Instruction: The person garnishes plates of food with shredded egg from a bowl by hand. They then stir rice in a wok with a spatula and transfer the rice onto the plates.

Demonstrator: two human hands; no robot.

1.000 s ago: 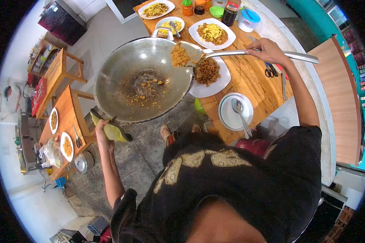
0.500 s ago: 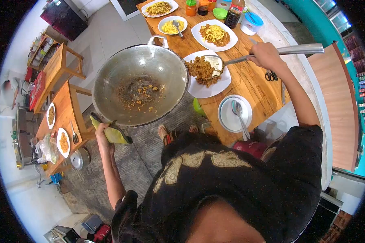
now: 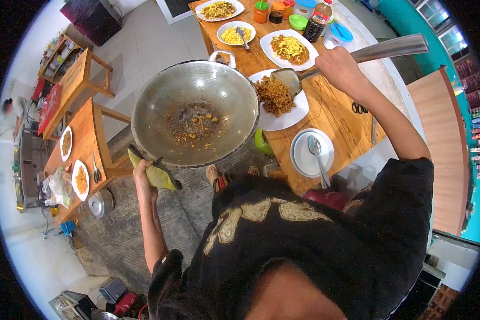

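My left hand (image 3: 143, 175) is closed around a yellow-green cloth (image 3: 163, 177) at the near rim of a large metal wok (image 3: 218, 85); the wok handle there is hidden. Bits of rice and brown residue cling to the wok's bottom, and it is tilted beside the table. In my right hand (image 3: 338, 65), fingers wrapped round its shaft, is a metal wok spatula (image 3: 392, 48). The blade rests against a mound of brown fried rice (image 3: 275, 99) on a white plate (image 3: 296, 118) at the table's edge.
The wooden table (image 3: 336, 125) also bears stacked white bowls (image 3: 330, 160) with a spoon (image 3: 319, 157), a noodle-topped plate (image 3: 310, 60), a bowl of yellow strips (image 3: 232, 36), a sauce bottle (image 3: 318, 21) and scissors (image 3: 359, 108). Another table (image 3: 90, 133) with plates stands left.
The spatula blade has turned and shifted slightly right on the rice. My right hand has moved a little up the view. The wok and left hand appear shifted right.
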